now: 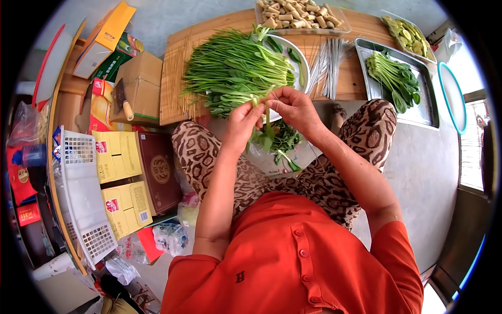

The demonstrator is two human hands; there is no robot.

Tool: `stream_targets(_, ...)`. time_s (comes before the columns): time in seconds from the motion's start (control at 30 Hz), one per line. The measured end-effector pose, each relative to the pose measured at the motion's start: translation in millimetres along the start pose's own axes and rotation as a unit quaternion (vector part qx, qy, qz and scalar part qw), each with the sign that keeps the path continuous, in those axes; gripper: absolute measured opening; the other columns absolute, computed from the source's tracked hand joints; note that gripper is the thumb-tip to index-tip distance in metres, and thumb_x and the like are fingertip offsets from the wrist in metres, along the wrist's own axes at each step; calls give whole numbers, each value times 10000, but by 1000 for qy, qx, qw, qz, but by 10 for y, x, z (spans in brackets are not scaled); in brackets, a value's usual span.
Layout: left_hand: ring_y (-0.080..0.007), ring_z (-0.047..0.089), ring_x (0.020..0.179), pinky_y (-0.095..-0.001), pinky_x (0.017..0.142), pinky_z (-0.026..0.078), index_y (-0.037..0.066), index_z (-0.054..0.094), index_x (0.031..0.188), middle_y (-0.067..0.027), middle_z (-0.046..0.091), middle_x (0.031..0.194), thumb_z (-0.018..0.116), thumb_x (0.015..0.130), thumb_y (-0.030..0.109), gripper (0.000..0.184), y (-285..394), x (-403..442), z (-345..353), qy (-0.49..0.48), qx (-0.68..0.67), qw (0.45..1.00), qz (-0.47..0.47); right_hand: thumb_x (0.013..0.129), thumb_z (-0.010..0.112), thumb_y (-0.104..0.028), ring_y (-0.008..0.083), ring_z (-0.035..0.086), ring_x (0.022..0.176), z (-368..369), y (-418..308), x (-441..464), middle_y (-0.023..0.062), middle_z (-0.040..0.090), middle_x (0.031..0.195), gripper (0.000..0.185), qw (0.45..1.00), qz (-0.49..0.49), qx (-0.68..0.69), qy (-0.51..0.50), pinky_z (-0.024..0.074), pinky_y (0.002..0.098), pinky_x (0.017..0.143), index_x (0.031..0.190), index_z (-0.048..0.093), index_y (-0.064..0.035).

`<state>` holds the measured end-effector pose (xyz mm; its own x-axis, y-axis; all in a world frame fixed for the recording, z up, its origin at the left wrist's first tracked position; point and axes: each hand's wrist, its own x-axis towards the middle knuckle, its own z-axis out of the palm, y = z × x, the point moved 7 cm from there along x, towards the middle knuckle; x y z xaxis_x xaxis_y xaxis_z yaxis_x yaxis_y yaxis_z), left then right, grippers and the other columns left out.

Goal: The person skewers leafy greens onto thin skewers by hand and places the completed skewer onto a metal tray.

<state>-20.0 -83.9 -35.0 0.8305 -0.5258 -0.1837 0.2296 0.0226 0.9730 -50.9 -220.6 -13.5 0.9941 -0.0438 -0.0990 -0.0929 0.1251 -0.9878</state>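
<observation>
My left hand (pixel 243 123) and my right hand (pixel 296 109) meet in front of the table, fingertips almost touching. Both are closed in a pinch on a leafy green vegetable stalk (pixel 267 137), whose leaves hang below the fingers. Just beyond them lies a big heap of green vegetables (pixel 235 70), long thin stems above and broad-leaved stalks nearer me, partly on a white plate (pixel 304 78). Beneath my hands, between my knees, is a pile of loose leaves and stems (pixel 284 138). My fingers hide part of the stalk.
Bamboo skewers (pixel 178 73) and metal skewers (pixel 328 65) lie on the wooden table (pixel 348 89). A metal tray (pixel 430 112) holds bundled greens (pixel 392 77). At the back are a tub of tan rolls (pixel 300 15) and a tray of sliced vegetables (pixel 410 36). Boxes and a cleaver (pixel 123 99) stand left.
</observation>
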Motion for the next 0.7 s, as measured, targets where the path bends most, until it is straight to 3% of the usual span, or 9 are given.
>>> stream_targets(0.07, -62, 474, 665, -221, 610, 394, -4, 629, 1082, 15, 565, 812, 560, 963, 252, 290, -7, -2, 66, -11, 82, 996, -16, 905, 624, -120, 60, 527, 683, 18, 8, 5, -3, 606, 744, 132, 1000, -14, 9, -10, 433, 212, 613, 947, 592, 1)
stream_targets(0.13, -67, 488, 654, -225, 594, 400, 3, 625, 1007, 18, 550, 724, 528, 979, 258, 274, 62, -31, 136, -21, 203, 979, -22, 907, 621, -118, 56, 524, 688, -9, 0, 13, -5, 605, 750, 126, 1000, -9, -6, -3, 431, 212, 610, 934, 594, 2)
stream_targets(0.23, -75, 491, 661, -225, 577, 397, -1, 624, 1044, 8, 551, 734, 502, 990, 276, 308, 60, -39, 93, -26, 118, 993, 9, 913, 615, -121, 49, 509, 695, -37, -25, -8, -11, 597, 763, 125, 1000, 3, 10, -9, 421, 212, 599, 901, 599, 3)
stream_targets(0.33, -118, 583, 752, -234, 643, 480, -15, 600, 1132, -69, 618, 931, 459, 1002, 256, 332, 139, -68, 21, 21, 52, 998, 27, 918, 612, -125, 41, 480, 667, -106, 46, 40, -27, 581, 742, 126, 1000, -7, 3, 20, 401, 210, 576, 899, 598, -1)
stream_targets(0.4, -164, 638, 868, -261, 731, 541, -30, 572, 1177, -134, 603, 1144, 444, 1001, 227, 337, 169, -82, -170, 101, 40, 992, 60, 939, 600, -177, 7, 363, 492, -171, 53, 57, -78, 475, 602, 143, 998, -18, -22, 55, 276, 190, 430, 876, 589, -48)
stream_targets(0.5, -69, 554, 696, -186, 611, 444, 29, 644, 1080, -39, 638, 881, 512, 969, 221, 258, 235, -155, -458, 210, 185, 956, 91, 941, 599, -183, 7, 364, 494, -207, 62, 78, -84, 477, 607, 149, 998, -13, -27, 49, 278, 184, 433, 878, 592, -48)
stream_targets(0.53, -41, 487, 636, -173, 583, 387, 52, 665, 1010, 21, 600, 774, 566, 929, 155, 165, 271, -161, -418, 219, 180, 956, 77, 941, 599, -183, 7, 364, 494, -201, 59, 74, -84, 477, 607, 149, 998, -13, -27, 48, 278, 184, 433, 878, 592, -48)
stream_targets(0.63, -40, 488, 644, -187, 583, 395, 43, 658, 981, 39, 588, 777, 622, 884, 100, 119, 279, -163, -122, 164, 162, 973, 29, 939, 603, -188, 9, 364, 498, -125, 47, 66, -84, 474, 609, 153, 999, -19, -35, 35, 277, 184, 438, 871, 589, -51)
stream_targets(0.7, -61, 556, 694, -229, 617, 459, 20, 652, 963, 0, 632, 796, 707, 821, 95, 169, 158, -102, -33, 114, 75, 990, 47, 916, 612, -138, 19, 425, 629, -91, 79, 60, -51, 533, 695, 138, 999, -22, -40, 21, 353, 205, 531, 860, 596, -13)
